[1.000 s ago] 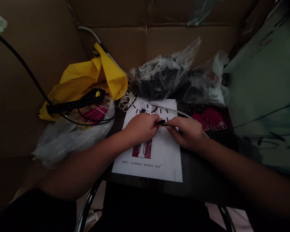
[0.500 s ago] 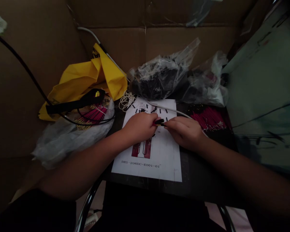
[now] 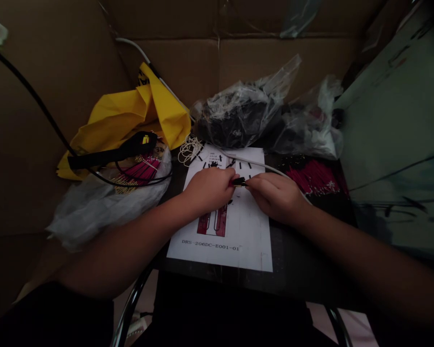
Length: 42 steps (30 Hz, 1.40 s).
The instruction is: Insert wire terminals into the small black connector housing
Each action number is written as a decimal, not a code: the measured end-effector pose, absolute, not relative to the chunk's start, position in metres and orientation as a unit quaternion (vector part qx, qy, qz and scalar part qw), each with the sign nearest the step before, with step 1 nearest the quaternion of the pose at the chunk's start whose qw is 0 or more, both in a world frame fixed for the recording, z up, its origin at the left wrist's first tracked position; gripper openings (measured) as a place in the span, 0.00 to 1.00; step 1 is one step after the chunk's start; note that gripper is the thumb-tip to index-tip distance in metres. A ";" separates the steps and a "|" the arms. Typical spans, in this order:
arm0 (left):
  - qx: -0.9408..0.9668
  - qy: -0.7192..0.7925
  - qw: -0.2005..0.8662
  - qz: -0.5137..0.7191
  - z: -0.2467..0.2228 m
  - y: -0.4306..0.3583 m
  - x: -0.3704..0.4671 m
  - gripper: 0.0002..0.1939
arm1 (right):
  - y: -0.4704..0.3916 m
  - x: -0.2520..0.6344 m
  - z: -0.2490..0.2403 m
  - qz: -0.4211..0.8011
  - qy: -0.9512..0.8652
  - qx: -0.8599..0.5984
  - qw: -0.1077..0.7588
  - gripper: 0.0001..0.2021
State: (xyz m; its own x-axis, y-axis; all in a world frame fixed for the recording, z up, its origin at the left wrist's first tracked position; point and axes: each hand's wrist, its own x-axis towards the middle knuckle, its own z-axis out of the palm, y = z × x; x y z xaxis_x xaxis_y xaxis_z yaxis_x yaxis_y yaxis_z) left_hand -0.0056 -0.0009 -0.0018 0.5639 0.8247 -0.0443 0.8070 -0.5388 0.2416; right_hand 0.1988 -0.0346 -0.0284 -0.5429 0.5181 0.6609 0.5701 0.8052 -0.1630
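Note:
My left hand and my right hand meet over a white printed sheet on a small dark table. Between their fingertips sits a small black piece with a red wire end; both hands pinch it. Red wires run down from under my left hand onto the sheet. Several short black pieces lie at the top of the sheet.
A pile of red wires lies right of my hands. Clear bags with black parts stand behind the sheet. At left are a yellow bag, a black tool with cable and a clear bag. Cardboard walls surround the table.
Both hands have shifted very slightly up the sheet, still pinching the small black piece between them. Nothing else has moved.

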 end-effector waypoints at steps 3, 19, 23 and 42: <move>0.880 0.456 0.121 0.050 -0.002 -0.001 -0.006 0.14 | -0.035 0.198 -0.028 -0.018 -0.870 -0.312 0.381 0.08; 0.872 0.441 0.197 0.080 -0.001 -0.004 -0.004 0.07 | -0.036 0.199 -0.026 0.034 -0.844 -0.305 0.441 0.10; 0.863 0.418 0.264 0.105 -0.002 -0.006 -0.002 0.06 | -0.037 0.200 -0.026 0.048 -0.840 -0.280 0.461 0.13; 0.814 0.391 0.390 0.179 -0.004 -0.009 0.002 0.17 | -0.039 0.197 -0.021 0.016 -0.815 -0.288 0.503 0.18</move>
State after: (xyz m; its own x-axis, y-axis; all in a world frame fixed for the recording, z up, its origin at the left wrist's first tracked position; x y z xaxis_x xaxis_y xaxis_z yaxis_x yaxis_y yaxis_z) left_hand 0.0025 -0.0092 -0.0043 0.6297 0.7767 -0.0133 0.4975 -0.3900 0.7749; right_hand 0.1968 -0.0391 -0.0208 -0.3281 0.4847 0.8108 0.4531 0.8339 -0.3152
